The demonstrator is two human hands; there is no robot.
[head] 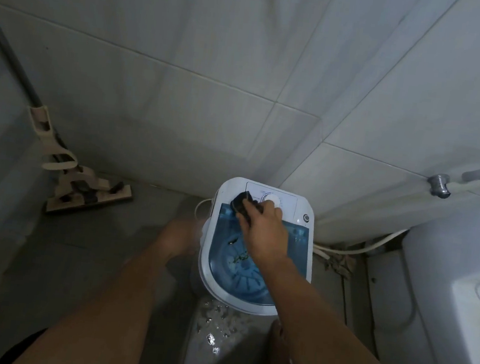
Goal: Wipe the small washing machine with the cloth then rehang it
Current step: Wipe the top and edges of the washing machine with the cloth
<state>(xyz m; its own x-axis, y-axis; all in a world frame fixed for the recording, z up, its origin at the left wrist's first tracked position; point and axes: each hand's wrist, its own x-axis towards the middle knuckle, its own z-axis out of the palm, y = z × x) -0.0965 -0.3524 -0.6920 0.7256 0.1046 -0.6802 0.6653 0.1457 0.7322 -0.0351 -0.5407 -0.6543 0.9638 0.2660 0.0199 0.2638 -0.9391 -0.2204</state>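
The small washing machine is white with a blue see-through lid and stands on the floor against the tiled wall. A white dial sits on its top control panel. My right hand presses a dark cloth onto the panel just left of the dial. My left hand is blurred and rests at the machine's left side; whether it grips the body is unclear.
A beige flat mop leans in the left corner. A white hose runs along the wall behind the machine. A larger white appliance fills the right side, with a tap above it. The floor in front is wet.
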